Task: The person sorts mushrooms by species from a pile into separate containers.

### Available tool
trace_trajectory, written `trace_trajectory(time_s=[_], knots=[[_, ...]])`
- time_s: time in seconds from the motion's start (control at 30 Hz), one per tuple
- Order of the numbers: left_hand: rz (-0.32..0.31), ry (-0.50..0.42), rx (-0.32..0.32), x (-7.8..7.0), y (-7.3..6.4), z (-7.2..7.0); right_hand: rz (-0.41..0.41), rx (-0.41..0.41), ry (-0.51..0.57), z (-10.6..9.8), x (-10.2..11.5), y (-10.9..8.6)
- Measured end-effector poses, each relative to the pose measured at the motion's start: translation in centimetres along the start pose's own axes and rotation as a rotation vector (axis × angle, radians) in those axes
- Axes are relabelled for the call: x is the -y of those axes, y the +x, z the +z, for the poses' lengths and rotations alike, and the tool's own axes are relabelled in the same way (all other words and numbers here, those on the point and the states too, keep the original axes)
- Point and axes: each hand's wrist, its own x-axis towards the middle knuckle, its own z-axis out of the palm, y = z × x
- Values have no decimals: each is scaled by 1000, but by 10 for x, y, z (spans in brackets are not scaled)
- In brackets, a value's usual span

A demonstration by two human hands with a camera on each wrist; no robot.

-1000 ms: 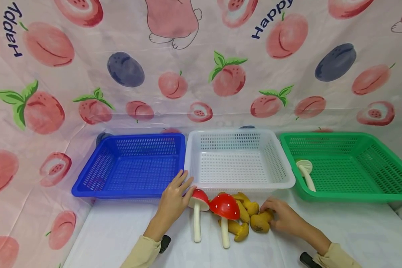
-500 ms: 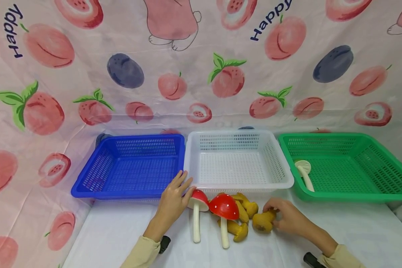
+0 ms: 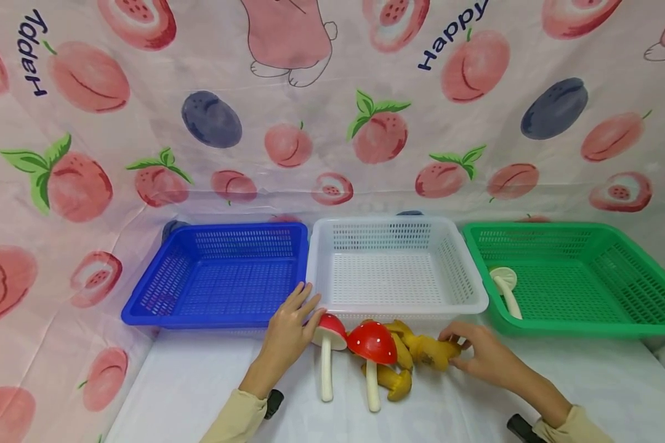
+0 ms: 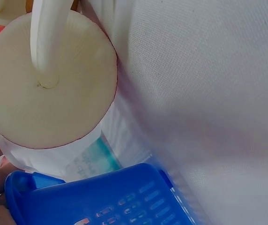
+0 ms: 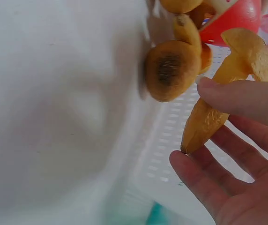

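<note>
In the head view my right hand [image 3: 479, 354] pinches a yellow-brown toy mushroom [image 3: 444, 355] at the right end of the pile. The right wrist view has the thumb across this mushroom [image 5: 209, 119], fingers under it. My left hand [image 3: 288, 329] rests with extended fingers at the meeting rims of the blue and white baskets, its thumb at the cap of a red toy mushroom [image 3: 326, 363]. That cap's pale underside [image 4: 78, 103] fills much of the left wrist view. A second red, white-dotted mushroom [image 3: 372, 344] lies beside it, partly over several yellow ones [image 3: 394, 383].
Behind the mushrooms, a blue basket [image 3: 199, 321], a white basket [image 3: 399, 308] and a green basket [image 3: 587, 326] stand in a row. A pale mushroom [image 3: 507, 292] lies inside the green one. Fruit-print cloth [image 3: 321, 123] hangs behind them.
My right hand has shifted slightly right. The yellow mushroom in its fingers has turned and now shows more of its length. My left hand stays in place.
</note>
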Motion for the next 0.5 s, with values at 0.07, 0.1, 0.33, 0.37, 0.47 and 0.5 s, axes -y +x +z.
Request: trace_trajectory(time_s=[0.07, 0.1, 0.33, 0.37, 0.47, 0.5], knots=[[4, -1, -2, 0, 0, 1, -7, -15, -6, -3, 3, 0], [7, -1, -2, 0, 0, 1, -9, -19, -8, -4, 5, 0], [21, -1, -19, 0, 0, 0, -57, -58, -18, -13, 16, 2], [21, -1, -19, 0, 0, 0, -65, -65, -23, -15, 17, 2], [20, -2, -20, 0, 0, -1, -76, -74, -39, -21, 21, 3], [20, -2, -20, 0, 0, -1, -74, -74, -42, -23, 22, 4]])
